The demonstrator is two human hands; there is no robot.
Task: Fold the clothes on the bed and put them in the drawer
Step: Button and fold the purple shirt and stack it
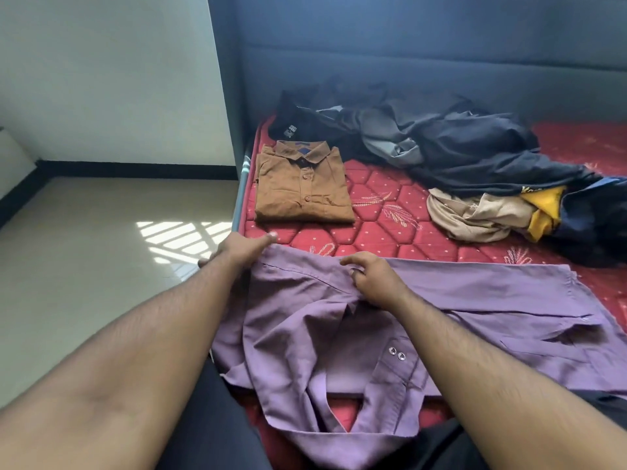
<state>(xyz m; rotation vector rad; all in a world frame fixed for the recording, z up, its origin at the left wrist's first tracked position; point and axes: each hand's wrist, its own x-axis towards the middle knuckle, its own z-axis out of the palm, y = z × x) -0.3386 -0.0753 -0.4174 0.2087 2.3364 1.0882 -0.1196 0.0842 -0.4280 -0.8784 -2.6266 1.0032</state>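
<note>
Purple button-up cotton shirt: spread flat on the near part of the red quilted mattress, one cuff with two snap buttons lying across its middle, a lower corner hanging over the near edge.

Left hand: at the shirt's far left corner by the mattress edge, fingers curled onto the cloth there; whether they pinch it or merely press it, I cannot tell.

Right hand: on the shirt's upper middle, fingers bent and pinching a fold of the purple fabric.

Brown folded collared shirt: lying buttoned and squared near the mattress's left edge, beyond the purple shirt.

Heap of dark unfolded clothes: against the blue padded headboard.

Beige crumpled garment: right of the brown shirt, touching a yellow-and-navy garment.

Pale tiled floor: left of the bed.
</note>
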